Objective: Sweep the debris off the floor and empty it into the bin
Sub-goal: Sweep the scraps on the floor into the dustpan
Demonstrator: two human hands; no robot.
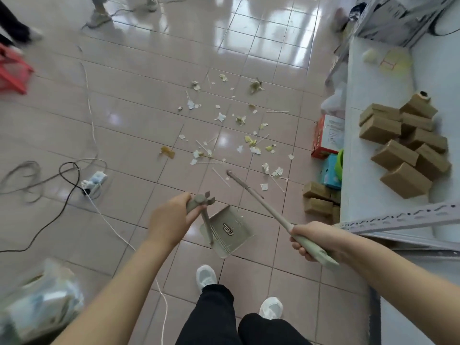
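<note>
Left hand (pixel 171 217) fingers wrap the dustpan (pixel 227 231) handle, right hand (pixel 311 239) fingers grip the broom (pixel 258 199), debris (pixel 234 130) scattered farther out on open floor (pixel 129 115) left of the shelf (pixel 373 135).

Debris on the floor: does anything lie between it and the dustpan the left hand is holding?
Nothing visible does. Bare tile separates the debris from the dustpan in the left hand. The broom in the right hand angles toward the scraps.
</note>
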